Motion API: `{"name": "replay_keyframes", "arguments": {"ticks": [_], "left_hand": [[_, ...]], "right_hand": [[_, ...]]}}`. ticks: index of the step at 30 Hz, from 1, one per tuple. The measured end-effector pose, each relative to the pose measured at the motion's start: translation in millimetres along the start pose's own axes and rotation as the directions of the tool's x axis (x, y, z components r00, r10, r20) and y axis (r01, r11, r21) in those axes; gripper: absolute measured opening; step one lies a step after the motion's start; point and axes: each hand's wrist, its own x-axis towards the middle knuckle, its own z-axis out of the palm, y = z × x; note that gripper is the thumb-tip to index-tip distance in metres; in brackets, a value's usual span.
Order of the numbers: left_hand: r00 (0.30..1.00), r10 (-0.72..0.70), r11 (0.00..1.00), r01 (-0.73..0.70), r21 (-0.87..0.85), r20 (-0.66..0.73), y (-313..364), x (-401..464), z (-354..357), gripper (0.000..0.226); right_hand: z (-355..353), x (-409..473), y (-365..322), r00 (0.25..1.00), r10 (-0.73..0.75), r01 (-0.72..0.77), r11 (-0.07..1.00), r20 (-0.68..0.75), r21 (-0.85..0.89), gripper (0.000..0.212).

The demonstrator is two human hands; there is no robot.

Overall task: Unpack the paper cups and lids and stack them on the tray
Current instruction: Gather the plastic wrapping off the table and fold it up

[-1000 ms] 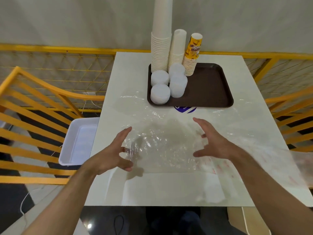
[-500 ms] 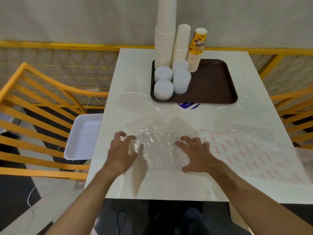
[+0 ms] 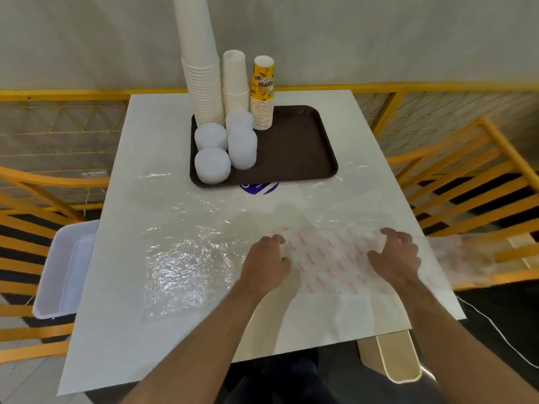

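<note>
A brown tray [image 3: 294, 150] sits at the table's far side. On its left part stand a tall white cup stack [image 3: 201, 71], a shorter white cup stack [image 3: 234, 80] and a yellow printed cup stack [image 3: 262, 94]. Several stacks of white lids [image 3: 212, 164] stand in front of them. Empty clear plastic wrap [image 3: 186, 258] lies flat on the near table. A red-printed plastic bag [image 3: 329, 258] lies to its right and hangs over the right edge. My left hand [image 3: 269, 263] and my right hand [image 3: 396, 258] rest on this bag with fingers curled into the film.
A white plastic bin [image 3: 64, 272] stands on a seat beside the table's left edge. Yellow slatted chairs and a yellow railing [image 3: 466, 182] surround the white table [image 3: 122, 330]. A blue sticker [image 3: 259, 188] lies just in front of the tray.
Both hands have moved right, from the clear wrap to the red-printed bag. Their fingers went from spread flat to curled into the film.
</note>
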Motion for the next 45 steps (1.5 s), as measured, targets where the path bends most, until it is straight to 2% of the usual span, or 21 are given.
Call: {"name": "replay_keyframes", "arguments": {"ticks": [3,6,11,13,15,17,19,21,23,25,28,30,32,35,41,45], "left_hand": [[0.998,-0.017,0.991,0.009,0.133,0.062,25.7,22.2,19.6,0.058],[0.993,-0.037,0.969,0.008,0.246,0.115,42.0,37.0,39.3,0.06],[0.991,-0.108,0.971,0.087,0.225,0.084,60.4,51.2,53.9,0.052],[0.986,-0.142,0.982,0.129,0.134,0.086,65.1,57.2,54.5,0.04],[0.983,-0.17,0.985,0.172,-0.029,0.062,69.0,61.9,54.4,0.02],[0.977,-0.211,0.946,0.211,-0.245,0.026,73.0,64.1,53.7,0.007],[0.968,-0.251,0.874,0.228,-0.43,0.003,78.2,63.3,50.9,0.005],[0.964,-0.266,0.784,0.196,-0.588,-0.033,81.2,60.3,44.2,0.01],[0.966,-0.255,0.662,0.142,-0.736,-0.043,81.3,53.8,32.2,0.025],[0.971,-0.223,0.643,0.084,-0.761,-0.081,74.5,46.9,17.3,0.037],[0.982,-0.149,0.697,0.019,-0.717,-0.119,60.2,34.4,-5.4,0.041],[0.981,-0.137,0.713,0.003,-0.701,-0.135,48.1,26.9,-18.6,0.04],[0.977,-0.168,0.708,0.03,-0.705,-0.127,33.8,18.7,-32.1,0.041],[0.971,-0.206,0.689,0.054,-0.723,-0.123,11.8,4.4,-52.7,0.038],[0.96,-0.209,0.63,-0.013,-0.776,-0.185,-15.9,-19.3,-89.6,0.033],[0.971,-0.201,0.542,0.002,-0.84,-0.127,-37.0,-38.1,-112.1,0.032]], "right_hand": [[-2.0,12.1,25.6,0.995,0.061,-0.062,0.998,0.076,0.01,0.072],[0.7,20.2,38.8,0.992,0.042,-0.05,0.997,0.121,0.065,0.077],[2.8,34.1,49.7,0.99,0.038,-0.058,0.987,0.135,0.147,0.078],[2.5,38.2,53.0,0.988,0.034,-0.058,0.986,0.149,0.156,0.069],[1.3,40.6,55.0,0.988,0.033,-0.058,0.984,0.151,0.17,0.055],[-0.7,42.7,56.1,0.993,0.013,-0.035,0.981,0.114,0.191,0.042],[-5.4,45.1,57.7,0.996,-0.006,-0.017,0.967,0.088,0.255,0.033],[-15.9,46.1,57.2,0.988,-0.01,-0.063,0.889,0.157,0.453,0.033],[-31.1,43.2,54.2,0.955,-0.082,-0.155,0.683,0.286,0.714,0.042],[-46.7,40.7,48.7,0.92,-0.193,-0.209,0.493,0.34,0.844,0.031],[-63.5,39.3,33.6,0.897,-0.286,-0.175,0.468,0.336,0.866,0.015],[-67.4,37.6,21.1,0.879,-0.37,-0.09,0.491,0.301,0.866,0.006],[-68.1,34.2,7.8,0.874,-0.416,0.016,0.541,0.251,0.841,0.022],[-67.0,27.9,-13.5,0.856,-0.471,0.075,0.521,0.213,0.851,0.037],[-61.6,8.2,-55.8,0.81,-0.546,0.092,0.478,0.213,0.874,0.055],[-54.3,-7.3,-80.9,0.767,-0.597,0.015,0.387,0.238,0.922,0.058]]}}
